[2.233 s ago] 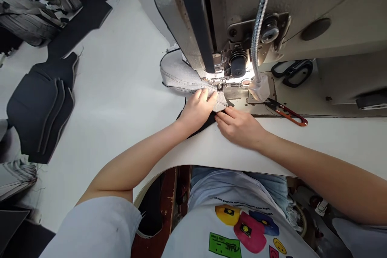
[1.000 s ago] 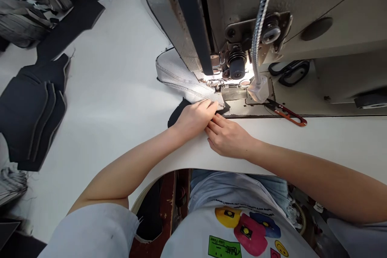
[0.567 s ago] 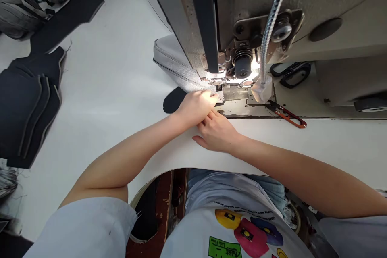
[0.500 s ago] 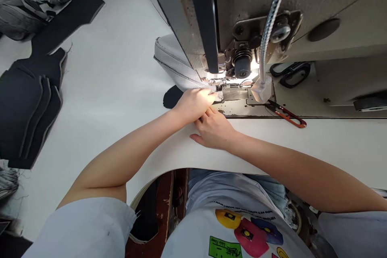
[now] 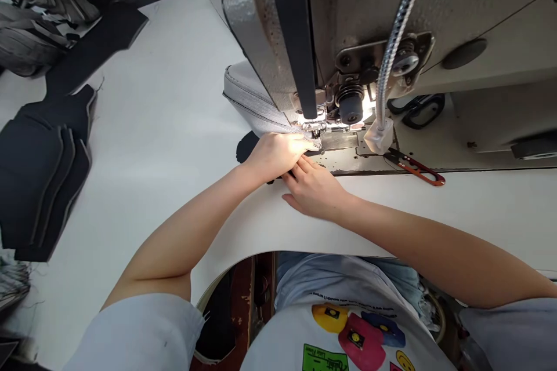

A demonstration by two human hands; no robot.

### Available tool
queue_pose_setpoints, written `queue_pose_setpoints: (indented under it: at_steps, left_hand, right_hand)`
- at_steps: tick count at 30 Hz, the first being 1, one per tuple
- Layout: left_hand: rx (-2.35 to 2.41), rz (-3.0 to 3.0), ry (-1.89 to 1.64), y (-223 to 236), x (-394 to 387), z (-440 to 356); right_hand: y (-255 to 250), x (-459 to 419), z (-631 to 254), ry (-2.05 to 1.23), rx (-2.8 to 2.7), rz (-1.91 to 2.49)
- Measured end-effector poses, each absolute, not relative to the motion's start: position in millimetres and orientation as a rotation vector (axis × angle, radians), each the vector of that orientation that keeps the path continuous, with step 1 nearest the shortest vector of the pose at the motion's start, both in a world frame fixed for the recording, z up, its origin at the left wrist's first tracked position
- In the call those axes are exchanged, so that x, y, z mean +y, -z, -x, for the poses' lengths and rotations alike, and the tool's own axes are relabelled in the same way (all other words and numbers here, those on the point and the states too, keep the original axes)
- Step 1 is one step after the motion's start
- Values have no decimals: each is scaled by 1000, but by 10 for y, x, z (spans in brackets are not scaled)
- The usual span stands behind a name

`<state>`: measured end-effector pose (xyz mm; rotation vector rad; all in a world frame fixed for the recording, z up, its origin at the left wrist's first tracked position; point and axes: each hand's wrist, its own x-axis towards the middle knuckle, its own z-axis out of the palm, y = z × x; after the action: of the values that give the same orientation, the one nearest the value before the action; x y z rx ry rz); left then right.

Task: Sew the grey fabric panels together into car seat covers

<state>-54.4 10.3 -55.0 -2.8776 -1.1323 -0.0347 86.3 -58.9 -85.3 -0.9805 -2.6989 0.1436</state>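
A light grey fabric piece, folded and with a stitched seam, lies under the head of the sewing machine. Its near corner reaches the presser foot. My left hand is closed over that near edge, fingers bent just in front of the foot. Beside it, my right hand lies flat, palm down, its fingers stretched out and their tips up against the left hand. Part of a black fabric piece sticks out from beneath the grey one; how it continues under my hands is hidden.
Orange-handled thread snips and black-handled scissors lie right of the needle area. A lamp on a flexible metal stem hangs close by. Dark cut pieces are stacked on the white table at left, grey bundles behind.
The view has shifted slightly, so the scene sits lower. My right hand has slid a little right, and a bit of black shows below my left hand. The grey piece has barely moved.
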Motion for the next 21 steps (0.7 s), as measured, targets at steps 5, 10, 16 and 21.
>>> queue_pose_setpoints:
  at_steps: [5,10,16,21]
  left_hand:
    - [-1044,2866,90,580,133,584]
    - [-1081,2847,231,651,110,614]
    - [-1091,2798,-60,546,45,467]
    - [-1115,2795,-214,443,34,370]
  right_hand:
    - [885,-581,-850,-33,-2676,996]
    - [902,-582,-837,17,-2654,1006]
    - [884,-618,-846,-42,-2701,992]
    - [859,-626,-802,-144,-2727,1039]
